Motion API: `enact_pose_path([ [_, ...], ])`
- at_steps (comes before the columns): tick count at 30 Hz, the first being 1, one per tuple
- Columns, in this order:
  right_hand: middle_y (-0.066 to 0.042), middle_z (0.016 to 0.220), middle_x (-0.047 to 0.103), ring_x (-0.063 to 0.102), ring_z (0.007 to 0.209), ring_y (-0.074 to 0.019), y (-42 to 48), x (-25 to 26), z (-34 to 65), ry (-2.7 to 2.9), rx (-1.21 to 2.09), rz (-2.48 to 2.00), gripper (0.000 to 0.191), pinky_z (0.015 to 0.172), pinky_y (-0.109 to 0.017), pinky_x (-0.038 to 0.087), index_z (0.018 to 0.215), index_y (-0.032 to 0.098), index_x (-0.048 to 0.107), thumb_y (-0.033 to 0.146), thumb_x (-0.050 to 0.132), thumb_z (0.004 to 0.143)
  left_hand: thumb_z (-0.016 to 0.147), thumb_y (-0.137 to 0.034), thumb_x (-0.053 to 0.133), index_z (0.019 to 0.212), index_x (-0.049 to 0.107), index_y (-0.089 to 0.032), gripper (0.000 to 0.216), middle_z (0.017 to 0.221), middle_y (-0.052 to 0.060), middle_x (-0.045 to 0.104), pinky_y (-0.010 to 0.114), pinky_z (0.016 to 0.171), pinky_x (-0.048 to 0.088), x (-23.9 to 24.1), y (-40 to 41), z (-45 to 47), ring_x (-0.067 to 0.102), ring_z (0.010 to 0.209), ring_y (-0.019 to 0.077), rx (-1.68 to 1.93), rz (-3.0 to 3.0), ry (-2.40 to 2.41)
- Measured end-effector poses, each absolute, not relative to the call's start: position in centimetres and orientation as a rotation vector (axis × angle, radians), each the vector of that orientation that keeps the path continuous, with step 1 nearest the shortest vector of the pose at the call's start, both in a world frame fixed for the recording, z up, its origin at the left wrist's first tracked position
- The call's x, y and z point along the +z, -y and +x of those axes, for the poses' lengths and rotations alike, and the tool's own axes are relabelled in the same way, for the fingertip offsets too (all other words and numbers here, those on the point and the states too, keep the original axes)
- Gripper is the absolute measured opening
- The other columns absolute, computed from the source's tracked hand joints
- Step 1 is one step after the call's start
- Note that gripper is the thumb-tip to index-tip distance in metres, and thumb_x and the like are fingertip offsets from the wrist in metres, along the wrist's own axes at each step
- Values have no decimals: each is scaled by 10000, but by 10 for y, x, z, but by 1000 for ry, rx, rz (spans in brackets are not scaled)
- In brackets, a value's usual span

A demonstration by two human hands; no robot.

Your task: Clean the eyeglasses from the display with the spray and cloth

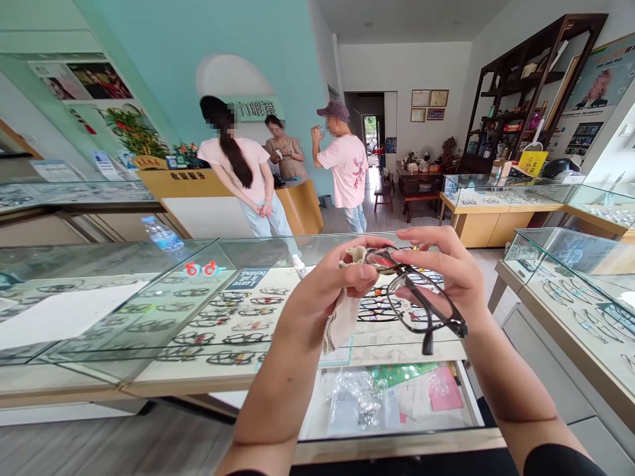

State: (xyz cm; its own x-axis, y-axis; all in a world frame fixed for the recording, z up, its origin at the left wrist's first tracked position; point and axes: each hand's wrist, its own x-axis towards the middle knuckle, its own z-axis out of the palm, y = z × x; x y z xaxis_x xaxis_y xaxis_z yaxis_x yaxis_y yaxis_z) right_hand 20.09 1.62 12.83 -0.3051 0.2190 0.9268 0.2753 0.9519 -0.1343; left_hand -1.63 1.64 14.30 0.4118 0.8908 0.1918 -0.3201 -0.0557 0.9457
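I hold a pair of dark-framed glasses (421, 301) up over a glass display counter (149, 317). My right hand (449, 271) is closed on the frame, fingers curled over its top near one lens. My left hand (330, 284) pinches a beige cleaning cloth (342, 317) against the other lens; the rest of the cloth hangs down below my fingers. Rows of spectacle frames (223, 324) lie on trays under the glass.
A small spray bottle (299, 266) and a water bottle (161, 235) stand on the counter. More glass cases (570, 277) run along the right. Three people stand at a reception desk (208, 192) beyond the counter. Dark shelving (520, 92) lines the far right wall.
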Motion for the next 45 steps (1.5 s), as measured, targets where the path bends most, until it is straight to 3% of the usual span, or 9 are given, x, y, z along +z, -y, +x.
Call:
enact_pose_path([
  [6,-43,1370,786,740,1181,-274,-19,127,200,1873,-53,-277,355,933,-478,643,1350,407,786,423,798,995,639,-481,905,1182,756,-126,666,697,-30,543,249,499,210,138,-23,-17,332,552,69,969,1294,-603],
  [15,-41,1210,827,757,1094,-274,-20,128,204,1765,56,-382,179,904,-467,623,1118,336,843,359,854,941,820,-633,845,1261,766,-223,607,974,60,772,278,663,445,149,-30,-38,627,808,176,867,1823,-900],
  [22,-48,1232,776,704,1164,-276,-47,120,202,1812,204,-637,190,1076,-509,534,955,281,708,330,876,881,841,-680,804,1113,787,-218,536,819,42,721,290,523,328,165,-10,-72,424,568,130,1307,1848,-1330],
  [27,-76,1248,750,646,1182,-289,-82,97,190,1979,291,-895,223,1069,-470,490,887,243,612,254,833,855,894,-632,804,1172,775,-253,471,866,3,730,276,512,326,170,13,-87,396,539,106,1321,1857,-1529],
  [32,-104,1258,723,620,1167,-297,-110,70,178,2158,273,-1253,188,1040,-413,474,992,228,618,241,776,891,939,-657,719,1118,777,-257,442,691,-25,627,282,561,363,175,22,-88,462,582,154,1147,1954,-1689],
  [36,-121,1234,713,631,1140,-304,-128,53,173,2247,237,-1385,175,1006,-405,483,1061,207,670,301,747,935,905,-659,719,1104,775,-243,465,843,28,734,308,548,343,176,18,-86,442,555,151,1118,1962,-1715],
  [39,-123,1247,720,645,1186,-302,-140,43,169,2339,186,-1479,120,1017,-398,497,1077,202,713,281,687,990,870,-667,738,1040,776,-246,456,772,18,702,307,521,310,174,14,-87,420,528,154,1196,1984,-1651],
  [42,-133,1308,721,651,1254,-297,-149,37,164,2421,102,-1583,150,1048,-419,525,1105,198,748,242,616,1049,876,-625,753,1030,781,-253,404,731,2,676,298,524,310,172,13,-87,432,531,157,1234,2019,-1609],
  [45,-117,1395,711,675,1282,-282,-156,33,159,2503,4,-1661,227,1100,-495,570,1234,196,739,334,674,1067,886,-598,754,1033,783,-257,373,693,-6,648,296,528,310,172,12,-87,431,528,158,1227,2018,-1619],
])
